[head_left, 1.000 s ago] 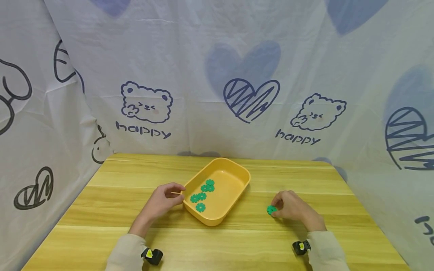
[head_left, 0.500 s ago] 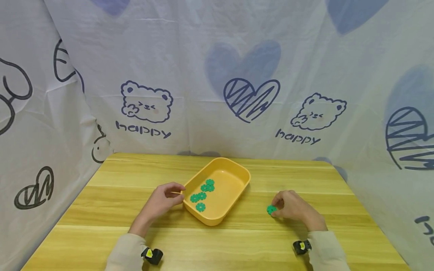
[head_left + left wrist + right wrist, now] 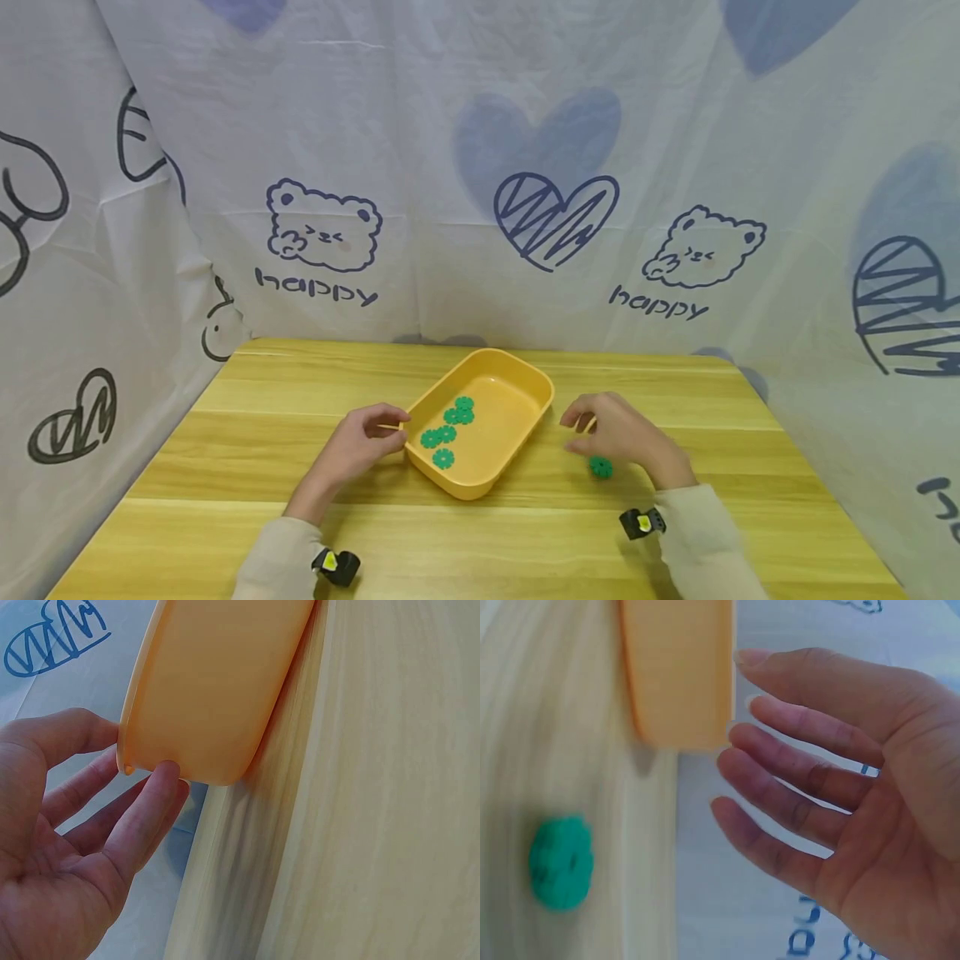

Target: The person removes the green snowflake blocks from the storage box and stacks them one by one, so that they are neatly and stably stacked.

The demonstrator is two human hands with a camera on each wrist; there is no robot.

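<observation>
Broadly, a pale cloth (image 3: 427,125) printed with blue hearts, bear faces and the word "happy" hangs behind and beside a wooden table (image 3: 300,392). On the table sits a yellow tray (image 3: 498,421) with rounded corners, turned at an angle. The person's left hand (image 3: 356,446) lightly holds the tray's left corner, its digits touching the rim and outer wall. The right hand (image 3: 615,429) hovers just right of the tray, fingers gently bent, gripping nothing. Each wrist wears a black device (image 3: 337,567) with a yellow mark. Smallest are the notched green discs: six discs (image 3: 443,458) lie along the tray's left side, some overlapping; another green disc (image 3: 601,467) lies on the table near the right hand, apart from its fingers.
</observation>
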